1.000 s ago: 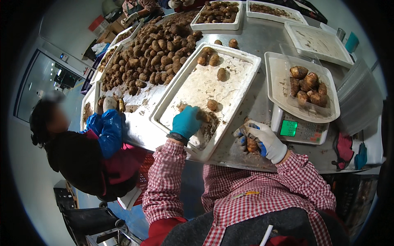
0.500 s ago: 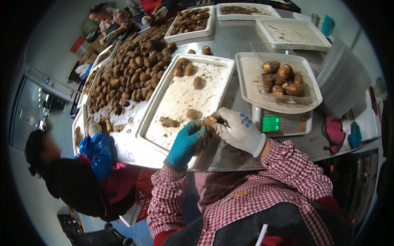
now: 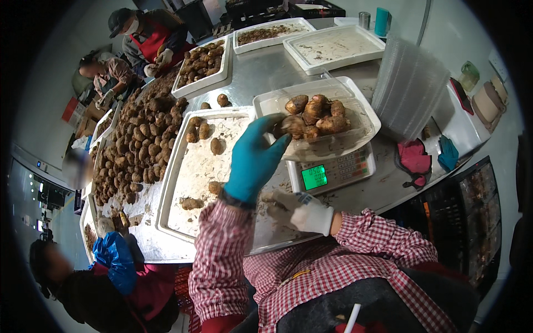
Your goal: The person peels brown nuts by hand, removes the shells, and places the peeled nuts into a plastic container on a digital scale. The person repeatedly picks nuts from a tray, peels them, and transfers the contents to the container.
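Tuber heap: stout brown tubers [image 3: 319, 111] with ringed, rough skin and paler tan patches, piled at mixed angles, several touching.
Blurred tuber: one brown tuber [image 3: 292, 127] at the heap's left end, too smeared to tell whether it touches the rest.
Clear container: a see-through plastic container [image 3: 333, 137] around the heap, uncovered above it, resting within the rim of the white scale pan [image 3: 363, 115], well in from the right edge.

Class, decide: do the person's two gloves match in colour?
No: the left hand is gloved in teal, the right hand mostly in white.
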The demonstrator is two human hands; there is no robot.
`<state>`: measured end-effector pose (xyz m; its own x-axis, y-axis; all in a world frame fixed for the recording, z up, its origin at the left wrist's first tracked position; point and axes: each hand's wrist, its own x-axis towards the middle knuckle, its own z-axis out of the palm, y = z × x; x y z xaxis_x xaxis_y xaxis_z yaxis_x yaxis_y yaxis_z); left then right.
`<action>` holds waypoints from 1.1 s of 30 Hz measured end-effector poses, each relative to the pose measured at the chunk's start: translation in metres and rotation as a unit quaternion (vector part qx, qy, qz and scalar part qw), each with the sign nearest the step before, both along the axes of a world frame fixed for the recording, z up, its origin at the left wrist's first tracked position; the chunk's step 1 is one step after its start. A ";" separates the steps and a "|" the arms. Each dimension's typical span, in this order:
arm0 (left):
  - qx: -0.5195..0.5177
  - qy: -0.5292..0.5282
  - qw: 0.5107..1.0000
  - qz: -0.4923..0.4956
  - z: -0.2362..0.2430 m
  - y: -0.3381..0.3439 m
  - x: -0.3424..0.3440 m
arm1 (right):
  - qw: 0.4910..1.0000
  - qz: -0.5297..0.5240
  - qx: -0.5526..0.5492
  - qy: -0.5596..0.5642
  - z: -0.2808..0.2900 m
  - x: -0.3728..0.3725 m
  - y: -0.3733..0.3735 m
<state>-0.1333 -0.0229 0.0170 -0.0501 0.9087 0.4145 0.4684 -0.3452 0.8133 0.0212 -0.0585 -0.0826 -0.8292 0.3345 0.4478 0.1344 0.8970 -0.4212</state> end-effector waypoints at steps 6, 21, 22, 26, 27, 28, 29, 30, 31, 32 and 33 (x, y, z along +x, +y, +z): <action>0.014 0.097 0.995 0.005 -0.005 0.018 -0.008 | 0.997 -0.040 -0.027 -0.055 -0.019 0.009 0.003; -0.259 -0.292 0.920 0.011 -0.110 -0.110 -0.046 | 0.818 0.005 -0.545 0.184 0.015 -0.034 -0.012; -0.267 -0.235 0.934 0.038 -0.090 -0.105 -0.044 | 0.801 0.017 -0.565 0.195 0.028 -0.032 -0.012; -0.199 -0.282 0.937 0.059 -0.071 -0.085 -0.064 | 0.800 0.061 -0.575 0.162 0.038 -0.026 -0.015; -0.207 -0.276 0.936 0.077 -0.065 -0.081 -0.066 | 0.817 0.068 -0.556 0.136 0.033 -0.023 -0.015; -0.250 -0.249 0.930 0.105 -0.044 -0.073 -0.056 | 0.827 0.057 -0.546 0.121 0.020 -0.019 -0.011; -0.231 -0.269 0.930 0.099 -0.045 -0.070 -0.056 | 0.881 0.050 -0.450 0.142 0.012 -0.017 -0.010; -0.213 -0.289 0.929 0.092 -0.047 -0.067 -0.055 | 0.909 0.046 -0.385 0.153 0.007 -0.010 -0.009; -0.195 -0.310 0.926 0.087 -0.051 -0.064 -0.055 | 0.932 0.042 -0.321 0.161 0.008 -0.002 -0.007; -0.183 -0.332 0.920 0.097 -0.053 -0.062 -0.051 | 0.935 0.051 -0.310 0.167 0.010 0.005 -0.002; -0.206 -0.322 0.921 0.078 -0.058 -0.061 -0.057 | 0.937 0.061 -0.298 0.173 0.016 0.013 0.007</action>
<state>-0.1905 -0.0842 -0.0413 -0.3077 0.9433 -0.1247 -0.1382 0.0853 0.9867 0.0344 -0.0512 -0.0668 -0.7170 0.5233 0.4605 -0.1913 0.4875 -0.8519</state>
